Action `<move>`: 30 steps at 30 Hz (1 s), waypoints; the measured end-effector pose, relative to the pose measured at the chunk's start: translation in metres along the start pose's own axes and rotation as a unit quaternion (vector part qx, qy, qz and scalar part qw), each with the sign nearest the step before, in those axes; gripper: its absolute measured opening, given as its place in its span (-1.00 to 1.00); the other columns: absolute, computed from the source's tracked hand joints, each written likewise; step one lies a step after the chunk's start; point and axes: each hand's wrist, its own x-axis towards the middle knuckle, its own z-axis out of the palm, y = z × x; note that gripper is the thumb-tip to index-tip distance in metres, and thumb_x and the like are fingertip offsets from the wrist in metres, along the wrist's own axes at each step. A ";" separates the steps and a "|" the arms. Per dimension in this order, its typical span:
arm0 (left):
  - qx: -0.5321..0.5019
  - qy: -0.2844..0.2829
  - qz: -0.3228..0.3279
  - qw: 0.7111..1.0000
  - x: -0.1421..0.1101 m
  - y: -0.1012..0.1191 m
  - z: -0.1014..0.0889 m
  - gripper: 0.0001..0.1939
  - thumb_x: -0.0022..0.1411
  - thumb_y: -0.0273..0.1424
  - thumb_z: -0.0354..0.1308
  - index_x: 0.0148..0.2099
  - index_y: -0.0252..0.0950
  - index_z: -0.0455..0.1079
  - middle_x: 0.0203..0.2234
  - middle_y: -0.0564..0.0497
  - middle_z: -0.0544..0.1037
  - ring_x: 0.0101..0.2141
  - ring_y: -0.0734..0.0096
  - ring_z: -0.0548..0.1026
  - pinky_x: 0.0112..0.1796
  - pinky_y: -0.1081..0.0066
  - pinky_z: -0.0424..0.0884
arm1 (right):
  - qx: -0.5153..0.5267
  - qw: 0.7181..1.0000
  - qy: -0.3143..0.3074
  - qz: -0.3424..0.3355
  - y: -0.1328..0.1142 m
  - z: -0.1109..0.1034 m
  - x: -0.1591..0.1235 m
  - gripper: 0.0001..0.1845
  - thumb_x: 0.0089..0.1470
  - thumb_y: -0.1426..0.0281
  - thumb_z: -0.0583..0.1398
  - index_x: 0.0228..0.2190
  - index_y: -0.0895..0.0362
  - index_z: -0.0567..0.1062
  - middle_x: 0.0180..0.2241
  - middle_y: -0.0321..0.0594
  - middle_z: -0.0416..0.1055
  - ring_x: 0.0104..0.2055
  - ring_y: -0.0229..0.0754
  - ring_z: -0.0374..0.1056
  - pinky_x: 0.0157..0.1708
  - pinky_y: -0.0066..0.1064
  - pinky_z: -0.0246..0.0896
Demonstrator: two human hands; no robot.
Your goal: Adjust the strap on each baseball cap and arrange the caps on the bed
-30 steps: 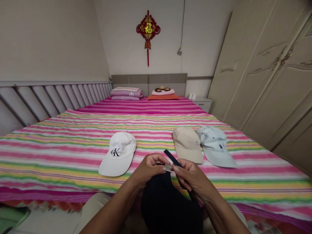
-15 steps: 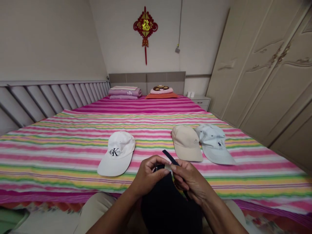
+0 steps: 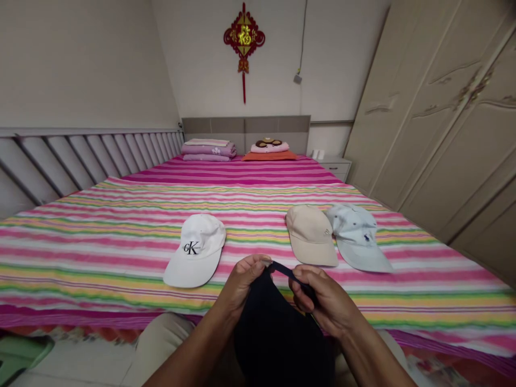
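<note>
A dark navy cap [image 3: 278,333] rests on my lap, its back toward the bed. My left hand [image 3: 244,285] pinches the cap's back edge at the strap's buckle end. My right hand [image 3: 322,301] is closed on the dark strap [image 3: 288,271], which stretches between both hands. On the striped bedspread [image 3: 121,236] just beyond lie a white cap with a black logo [image 3: 196,250], a beige cap [image 3: 309,234] and a pale blue cap [image 3: 357,235].
Folded purple bedding [image 3: 208,149] and a pillow [image 3: 269,147] lie at the headboard. A tall wardrobe [image 3: 443,118] fills the right side, a nightstand [image 3: 336,165] stands in the far corner, and a padded grey panel [image 3: 80,156] lines the left wall.
The strap end that stuck up between my hands now runs nearly level. My right hand has slid back along the strap, and the small silver buckle is no longer visible.
</note>
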 end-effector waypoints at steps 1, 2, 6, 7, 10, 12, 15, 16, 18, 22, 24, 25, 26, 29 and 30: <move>0.002 0.000 -0.002 1.000 0.000 0.000 0.000 -0.64 -0.27 -0.30 0.35 -0.39 -0.38 0.41 -0.66 0.04 0.46 -0.65 0.57 0.36 -0.60 0.58 0.18 | 0.002 1.000 -0.002 0.003 0.001 0.000 0.000 -0.74 -0.13 0.32 0.17 -0.71 0.20 0.35 -0.85 -0.45 0.11 -0.81 -0.46 -0.12 -0.75 -0.56 -0.21; 0.004 0.000 -0.004 1.000 0.000 0.000 0.000 -0.64 -0.27 -0.29 0.35 -0.38 -0.37 0.40 -0.67 0.05 0.46 -0.65 0.56 0.36 -0.61 0.58 0.18 | 0.003 1.000 -0.004 0.007 0.001 0.000 0.001 -0.74 -0.12 0.32 0.17 -0.71 0.20 0.35 -0.87 -0.46 0.09 -0.81 -0.46 -0.12 -0.75 -0.56 -0.22; 0.009 0.000 -0.004 1.000 -0.001 0.000 0.000 -0.63 -0.26 -0.28 0.35 -0.37 -0.36 0.40 -0.68 0.05 0.46 -0.64 0.56 0.37 -0.59 0.59 0.20 | -0.001 1.000 -0.011 0.010 0.003 0.000 0.001 -0.74 -0.10 0.33 0.15 -0.70 0.19 0.34 -0.89 -0.47 0.05 -0.81 -0.45 -0.13 -0.75 -0.55 -0.22; 0.010 -0.001 -0.004 1.000 -0.001 0.000 0.000 -0.64 -0.25 -0.28 0.34 -0.37 -0.36 0.40 -0.68 0.05 0.46 -0.64 0.56 0.37 -0.59 0.59 0.20 | -0.002 1.000 -0.011 0.008 0.003 0.000 0.001 -0.74 -0.10 0.33 0.15 -0.70 0.19 0.34 -0.89 -0.47 0.04 -0.81 -0.45 -0.14 -0.75 -0.55 -0.22; 0.012 -0.003 0.000 1.000 -0.002 -0.001 0.001 -0.65 -0.25 -0.30 0.34 -0.37 -0.36 0.40 -0.69 0.05 0.46 -0.65 0.57 0.37 -0.59 0.59 0.21 | -0.003 1.000 -0.012 0.004 0.004 0.000 0.002 -0.73 -0.08 0.32 0.14 -0.69 0.19 0.35 -0.88 -0.48 0.04 -0.81 -0.45 -0.15 -0.74 -0.55 -0.25; 0.015 -0.002 0.007 1.000 -0.003 -0.001 0.001 -0.66 -0.24 -0.31 0.34 -0.37 -0.36 0.40 -0.67 0.05 0.46 -0.65 0.58 0.37 -0.59 0.60 0.20 | -0.015 1.000 -0.014 0.003 0.004 -0.001 0.002 -0.72 -0.06 0.31 0.14 -0.68 0.20 0.35 -0.87 -0.47 0.05 -0.80 -0.46 -0.14 -0.74 -0.55 -0.26; 0.020 -0.004 0.019 1.000 -0.003 -0.001 0.001 -0.69 -0.25 -0.34 0.35 -0.39 -0.35 0.42 -0.64 0.06 0.47 -0.61 0.58 0.38 -0.58 0.60 0.21 | -0.052 0.999 -0.011 0.001 0.002 -0.002 0.001 -0.70 -0.06 0.26 0.15 -0.65 0.22 0.37 -0.84 -0.45 0.12 -0.79 -0.48 -0.13 -0.74 -0.56 -0.29; 0.023 -0.006 0.022 0.999 -0.003 -0.001 0.001 -0.70 -0.25 -0.35 0.35 -0.40 -0.35 0.42 -0.63 0.07 0.48 -0.60 0.58 0.39 -0.57 0.61 0.21 | -0.066 0.998 -0.009 0.000 0.002 -0.002 0.001 -0.70 -0.07 0.24 0.16 -0.64 0.22 0.38 -0.82 -0.44 0.14 -0.79 -0.48 -0.12 -0.74 -0.56 -0.31; 0.032 -0.012 0.030 0.999 -0.004 -0.001 0.001 -0.73 -0.24 -0.37 0.35 -0.40 -0.34 0.43 -0.61 0.07 0.48 -0.58 0.58 0.39 -0.56 0.60 0.21 | -0.096 0.995 -0.003 0.004 0.000 -0.003 0.001 -0.69 -0.11 0.22 0.19 -0.62 0.23 0.38 -0.79 -0.43 0.18 -0.78 -0.49 -0.09 -0.75 -0.57 -0.31; 0.066 -0.018 0.045 0.997 -0.006 0.000 0.001 -0.76 -0.20 -0.38 0.33 -0.40 -0.33 0.44 -0.59 0.08 0.49 -0.58 0.60 0.38 -0.55 0.60 0.20 | -0.129 0.991 0.008 0.015 -0.001 -0.005 0.002 -0.69 -0.17 0.21 0.24 -0.62 0.21 0.36 -0.79 -0.46 0.16 -0.78 -0.49 -0.05 -0.76 -0.59 -0.28; 0.086 -0.016 0.055 0.995 -0.007 0.000 0.002 -0.77 -0.18 -0.37 0.32 -0.39 -0.33 0.44 -0.58 0.08 0.49 -0.56 0.60 0.38 -0.53 0.59 0.20 | -0.118 0.993 0.008 0.017 0.000 -0.005 0.002 -0.69 -0.17 0.22 0.24 -0.63 0.20 0.34 -0.79 -0.47 0.15 -0.78 -0.49 -0.05 -0.76 -0.59 -0.29; 0.095 -0.015 0.060 0.994 -0.008 0.000 0.003 -0.77 -0.17 -0.37 0.31 -0.38 -0.33 0.44 -0.58 0.08 0.48 -0.56 0.59 0.38 -0.53 0.59 0.20 | -0.107 0.994 0.006 0.018 0.001 -0.004 0.001 -0.70 -0.16 0.22 0.24 -0.63 0.19 0.33 -0.79 -0.47 0.15 -0.78 -0.49 -0.06 -0.76 -0.59 -0.30; 0.104 -0.016 0.066 0.992 -0.008 0.000 0.003 -0.78 -0.16 -0.37 0.30 -0.38 -0.32 0.44 -0.58 0.08 0.48 -0.55 0.59 0.38 -0.52 0.59 0.20 | -0.096 0.995 0.004 0.018 0.001 -0.003 0.001 -0.70 -0.15 0.23 0.23 -0.63 0.19 0.32 -0.79 -0.47 0.15 -0.78 -0.49 -0.07 -0.76 -0.58 -0.31; 0.123 -0.024 0.078 0.989 -0.008 0.001 0.004 -0.79 -0.13 -0.38 0.29 -0.37 -0.32 0.43 -0.57 0.09 0.48 -0.53 0.60 0.38 -0.49 0.60 0.21 | -0.073 0.997 -0.005 0.014 0.002 0.000 0.000 -0.71 -0.13 0.26 0.22 -0.64 0.19 0.30 -0.79 -0.47 0.14 -0.77 -0.50 -0.11 -0.75 -0.57 -0.33; 0.127 -0.028 0.081 0.988 -0.008 0.001 0.004 -0.80 -0.12 -0.39 0.29 -0.37 -0.32 0.43 -0.56 0.09 0.48 -0.52 0.60 0.38 -0.48 0.59 0.22 | -0.071 0.997 -0.008 0.013 0.001 0.001 0.000 -0.71 -0.12 0.26 0.22 -0.65 0.19 0.30 -0.79 -0.47 0.14 -0.77 -0.49 -0.11 -0.75 -0.57 -0.33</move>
